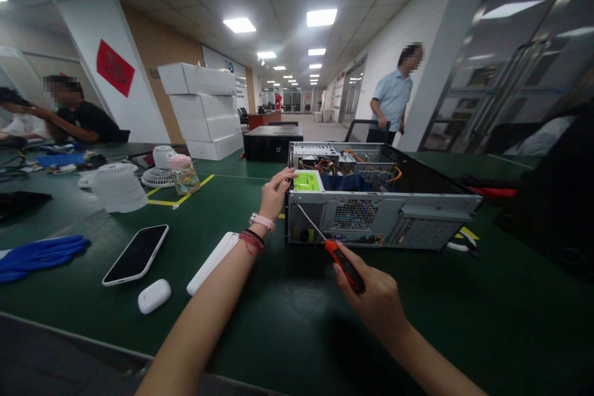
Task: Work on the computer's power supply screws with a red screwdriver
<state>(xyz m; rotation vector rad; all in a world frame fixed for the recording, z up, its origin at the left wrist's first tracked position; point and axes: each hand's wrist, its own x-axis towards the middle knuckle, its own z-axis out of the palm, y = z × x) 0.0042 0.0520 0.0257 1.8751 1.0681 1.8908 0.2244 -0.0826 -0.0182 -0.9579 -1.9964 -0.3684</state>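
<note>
An opened desktop computer case [362,203] lies on its side, with its perforated rear panel facing me. My left hand [277,190] is closed over the case's near left corner, its fingertips by the green-yellow label of the power supply [307,182]. In my right hand [371,291] is a red-and-black screwdriver [344,265], gripped by the handle. Its long shaft slants up to the left, and the tip is at the upper left of the rear panel, near the power supply's grille. Any screw at the tip is too small to make out. Cables show inside the case.
On the green table [288,322] to my left lie a phone [137,255], a white earbud case [154,296], a white oblong thing [211,265] and blue gloves [44,255]. White fans [118,187] and a jar [185,176] stand farther back. People are beyond the table.
</note>
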